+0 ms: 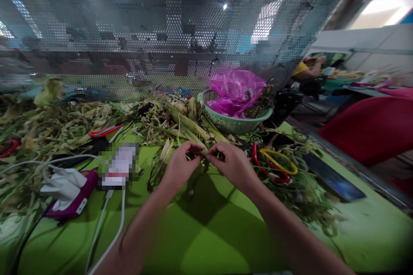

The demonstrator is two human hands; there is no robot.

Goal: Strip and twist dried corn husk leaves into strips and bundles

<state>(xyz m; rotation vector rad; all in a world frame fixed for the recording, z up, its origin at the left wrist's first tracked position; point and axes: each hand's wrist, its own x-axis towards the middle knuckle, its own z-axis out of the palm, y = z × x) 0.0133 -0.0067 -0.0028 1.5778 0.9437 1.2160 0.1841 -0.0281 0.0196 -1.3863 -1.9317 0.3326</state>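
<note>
My left hand [184, 162] and my right hand [232, 164] meet over the green table [206, 236], thumbs and forefingers pinched. Between the fingertips is a thin bit of dried plant [204, 154], mostly covered by the fingers. Just beyond the hands lies a heap of dried stalks and husk-like leaves [185, 122], some stalks pointing towards me. A green colander [234, 124] stands behind, holding a crumpled pink plastic bag [237, 88] and dried plant matter.
Red-handled scissors [256, 159] and a yellow loop [280, 159] lie right, near a dark phone [335, 176]. Left are a red box cutter [106, 131], a blurred-out phone [119, 165] and a purple power strip [74, 197] with cables. A perforated metal panel [145, 30] rises behind.
</note>
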